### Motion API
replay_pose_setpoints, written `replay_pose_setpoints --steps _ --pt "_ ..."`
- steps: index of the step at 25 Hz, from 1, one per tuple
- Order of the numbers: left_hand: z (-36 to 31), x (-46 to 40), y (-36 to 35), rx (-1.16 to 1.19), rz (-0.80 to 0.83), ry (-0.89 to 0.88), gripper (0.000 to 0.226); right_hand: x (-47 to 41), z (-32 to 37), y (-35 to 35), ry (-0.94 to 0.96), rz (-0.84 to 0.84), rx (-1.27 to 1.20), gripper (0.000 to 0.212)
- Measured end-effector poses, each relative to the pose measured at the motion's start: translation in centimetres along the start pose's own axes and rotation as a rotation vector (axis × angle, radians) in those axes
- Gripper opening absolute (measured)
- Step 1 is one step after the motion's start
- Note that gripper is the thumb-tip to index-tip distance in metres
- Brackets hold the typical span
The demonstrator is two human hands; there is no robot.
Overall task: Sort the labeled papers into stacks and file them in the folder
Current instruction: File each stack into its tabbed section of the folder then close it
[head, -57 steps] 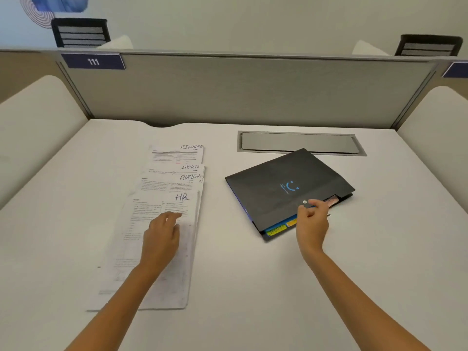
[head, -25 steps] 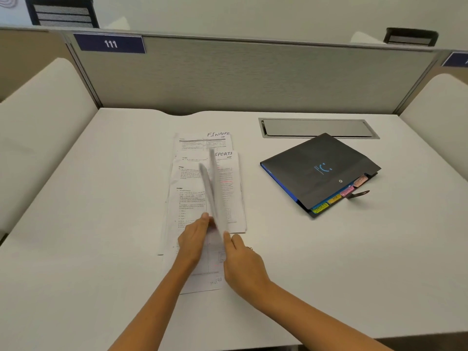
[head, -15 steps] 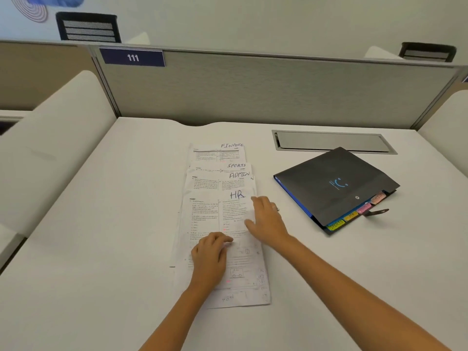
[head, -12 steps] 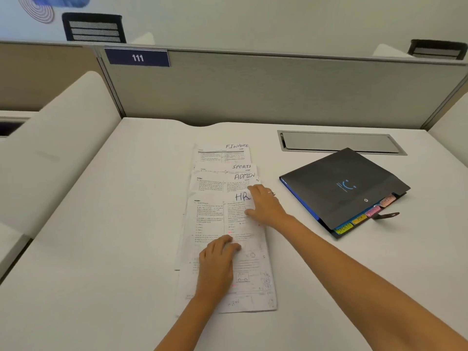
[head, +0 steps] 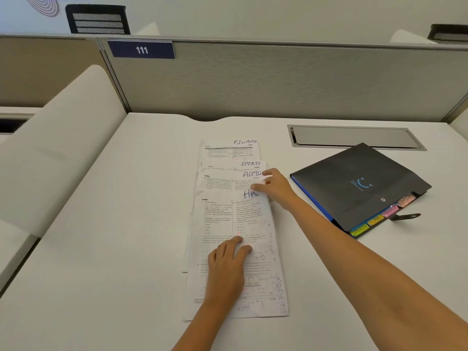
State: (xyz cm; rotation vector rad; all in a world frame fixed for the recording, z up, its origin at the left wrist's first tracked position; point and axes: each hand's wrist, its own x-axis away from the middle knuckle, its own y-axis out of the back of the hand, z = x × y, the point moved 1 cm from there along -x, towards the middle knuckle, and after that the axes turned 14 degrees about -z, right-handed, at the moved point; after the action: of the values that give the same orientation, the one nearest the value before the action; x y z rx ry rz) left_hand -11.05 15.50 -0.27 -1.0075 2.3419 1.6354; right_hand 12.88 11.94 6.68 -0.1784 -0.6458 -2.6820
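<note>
Nearby: folder [head: 359,188] closed | cable hatch [head: 354,136] behind | chair [head: 97,20] beyond divider [head: 278,77]

In front of me a white surface [head: 126,224] ends at a grey partition [head: 278,82] carrying a blue plate [head: 141,49] numbered 111. A metal cable hatch [head: 354,137] is set into the surface near the partition. Two dark chair backs [head: 97,19] show beyond it.

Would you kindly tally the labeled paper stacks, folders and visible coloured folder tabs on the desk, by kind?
Labeled paper stacks: 4, namely FINANCE, SPORTS, ADMIN, HR.
Folders: 1, the black folder.
Coloured tabs: 4, namely yellow, orange, pink, peach.
Total: 9.
</note>
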Motion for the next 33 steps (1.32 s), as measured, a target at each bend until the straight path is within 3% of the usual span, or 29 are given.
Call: replay_pose_setpoints --steps 3,7,9,11,14,18,20,22,24,25,28,31,33 --pt "0.1 -0.1 0.0 0.002 0.005 -0.003 0.038 3.5 -0.3 -0.2 -0.058 0.015 -0.252 0.06" --pt "0.0 0.1 0.0 -0.008 0.017 0.0 0.043 9.5 -3.1 -1.6 0.275 0.166 0.159 0.048" --pt "0.0 0.1 0.0 0.0 0.01 0.013 0.046 11.2 -4.3 -2.1 0.434 0.124 0.252 0.045" --pt "0.1 -0.1 0.0 0.051 -0.014 0.019 0.038 11.6 -4.6 -2.0 0.465 0.063 0.258 0.039" --pt "0.0 -0.6 1.3 0.205 -0.116 0.149 0.023 11.0 -3.4 -0.5 0.22 0.075 0.158 0.028" --pt "-0.8 -4.8 5.5 0.226 -0.325 0.577 0.056 9.6 -1.5 4.6 -0.026 0.185 -0.161 0.036" --pt "-1.3 -8.3 7.4 0.458 -0.217 0.797 0.078 9.1 -0.6 8.1 -0.06 0.161 -0.275 0.035" --pt "-2.9 -11.6 8.4 0.97 0.066 0.898 0.071 8.6 0.1 11.7 -0.094 0.079 -0.381 0.034" --pt "-5.8 -13.5 8.1 1.223 0.38 0.837 0.046 8.3 0.5 15.1 -0.102 -0.005 -0.453 0.035" --pt "-7.4 -14.2 7.5 1.252 0.445 0.799 0.036 8.1 0.8 16.9 -0.077 -0.031 -0.469 0.039" --pt "-12.1 -16.9 5.6 1.243 0.344 0.752 0.027 8.1 1.6 21.6 0.081 -0.108 -0.445 0.057" --pt "-16.8 -19.5 4.2 1.266 0.267 0.579 0.027 7.7 2.5 25.1 0.244 -0.221 -0.462 0.027" --pt "-19.8 -20.5 3.2 1.207 0.223 0.453 0.028 7.3 2.6 26.6 0.302 -0.29 -0.46 0.023"
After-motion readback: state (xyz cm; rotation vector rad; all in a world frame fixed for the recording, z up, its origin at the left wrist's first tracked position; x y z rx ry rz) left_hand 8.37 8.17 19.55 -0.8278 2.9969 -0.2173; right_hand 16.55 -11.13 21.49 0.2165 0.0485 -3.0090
